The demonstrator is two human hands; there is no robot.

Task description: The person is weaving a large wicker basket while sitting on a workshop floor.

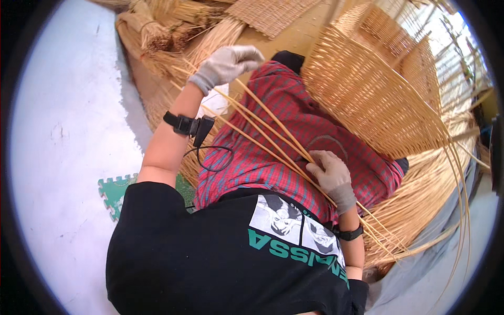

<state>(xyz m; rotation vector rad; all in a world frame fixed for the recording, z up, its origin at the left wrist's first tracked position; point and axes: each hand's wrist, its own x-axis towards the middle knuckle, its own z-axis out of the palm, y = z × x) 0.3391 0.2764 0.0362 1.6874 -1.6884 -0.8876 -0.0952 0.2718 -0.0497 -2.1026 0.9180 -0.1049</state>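
Several thin, pale wicker rods (273, 119) lie slantwise across my lap, over red-and-blue checked cloth (231, 152). My right hand (331, 170), in a light glove, is closed around them near my waist. Their ends stick out past my right forearm. Above the far part of the rods, my gloved left hand (226, 65) is raised, its fingers bent with a gap to the thumb and nothing visible in it. A large woven wicker basket (362, 89) leans tilted beside my right leg, with long loose strands hanging from its near corner.
Bundles of wicker rods (152, 34) lie at the far left, near a flat woven panel (270, 16). More loose rods (420, 194) spread along the right. A black cable (215, 170) loops by my left forearm. A green foam mat (113, 191) lies on the pale floor (58, 131).
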